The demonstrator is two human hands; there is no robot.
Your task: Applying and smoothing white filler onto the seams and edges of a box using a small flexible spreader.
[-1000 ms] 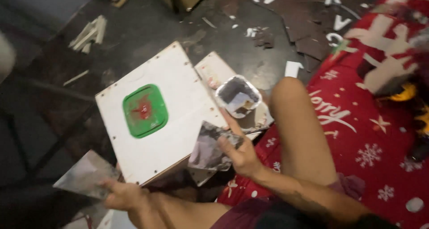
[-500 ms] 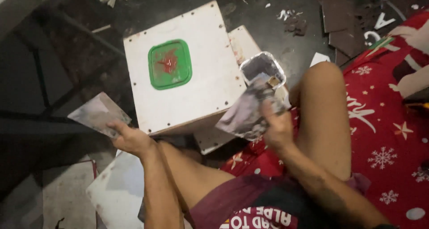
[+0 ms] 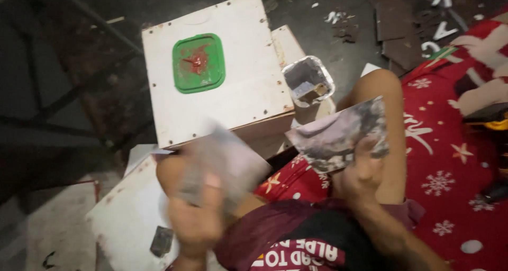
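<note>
Dusty floor — both hands [image 3: 196, 218] [image 3: 360, 173] grip crumpled (greyish) sheets [image 3: 338, 136].

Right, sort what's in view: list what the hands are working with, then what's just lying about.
In hand:
- grey sheet held by the left hand, blurred
- stained grey sheet held by the right hand

Lying about:
- white board with green lid on it
- clear tub beside the board
- scraps on the dark floor
- red patterned cloth
</note>
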